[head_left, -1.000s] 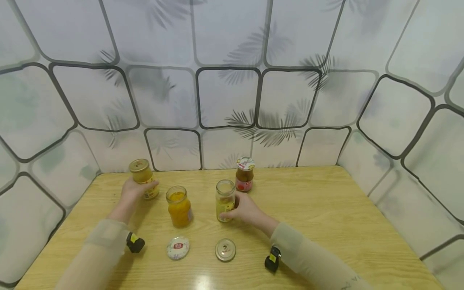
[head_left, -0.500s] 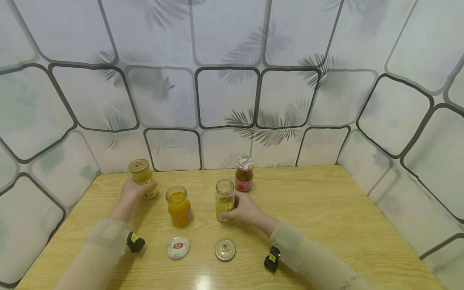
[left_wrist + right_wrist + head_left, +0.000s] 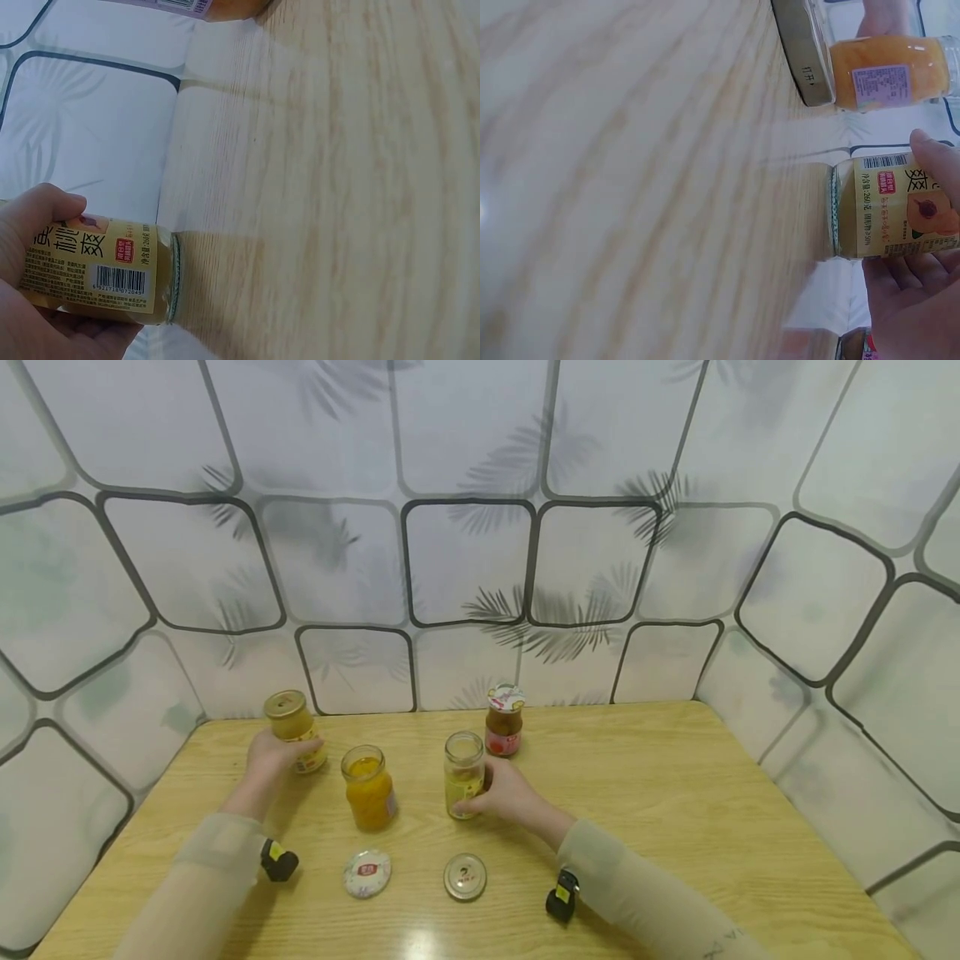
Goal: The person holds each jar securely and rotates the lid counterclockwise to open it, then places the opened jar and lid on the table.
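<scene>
At the table's back left, my left hand [image 3: 273, 752] grips a glass fruit jar [image 3: 288, 718] with a gold lid on it. Its yellow label with a barcode [image 3: 118, 279] faces the left wrist camera. My right hand [image 3: 513, 789] holds a lidless glass fruit jar [image 3: 463, 772], thumb on one side and fingers behind it. A peach is printed on that jar's label [image 3: 904, 206]. Both held jars stand on the table. Between them is another uncapped jar [image 3: 370, 797] of orange fruit, touched by neither hand.
A capped reddish-brown jar [image 3: 504, 731] stands just behind my right hand. In front lie a white patterned lid [image 3: 367, 872] and a gold lid [image 3: 465, 877]. A patterned wall covering [image 3: 472, 560] rises along the table's back edge.
</scene>
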The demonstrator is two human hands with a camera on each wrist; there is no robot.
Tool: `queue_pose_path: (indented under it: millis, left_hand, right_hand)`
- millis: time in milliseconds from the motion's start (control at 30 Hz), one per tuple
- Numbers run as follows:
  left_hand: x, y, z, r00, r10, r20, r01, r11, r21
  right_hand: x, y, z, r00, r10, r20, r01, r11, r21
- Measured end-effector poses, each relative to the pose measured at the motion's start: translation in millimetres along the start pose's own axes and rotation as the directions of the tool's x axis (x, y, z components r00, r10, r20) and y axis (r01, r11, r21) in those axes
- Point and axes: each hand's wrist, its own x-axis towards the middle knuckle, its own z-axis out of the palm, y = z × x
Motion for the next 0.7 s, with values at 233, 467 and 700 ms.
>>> queue_pose_path:
  millis: [233, 467, 700]
  left_hand:
    - [-0.8, 1.3, 0.1, 1.000, -0.001, -0.020, 0.001, 1.000, 0.001]
    - [-1.7, 0.9, -1.4, 0.999, 0.042, -0.001, -0.042, 0.999, 0.017]
    - [-6.6, 11.3, -0.5, 0.994, 0.110, -0.005, -0.111, 0.994, -0.018]
  right_hand:
    - [-0.4, -1, 1, 1.000, -0.003, -0.010, 0.002, 1.000, -0.026]
    - [-0.8, -1, 1, 1.000, -0.015, -0.003, 0.015, 0.999, -0.042]
    - [-1.2, -1, -1, 1.000, -0.018, 0.004, 0.018, 0.999, -0.042]
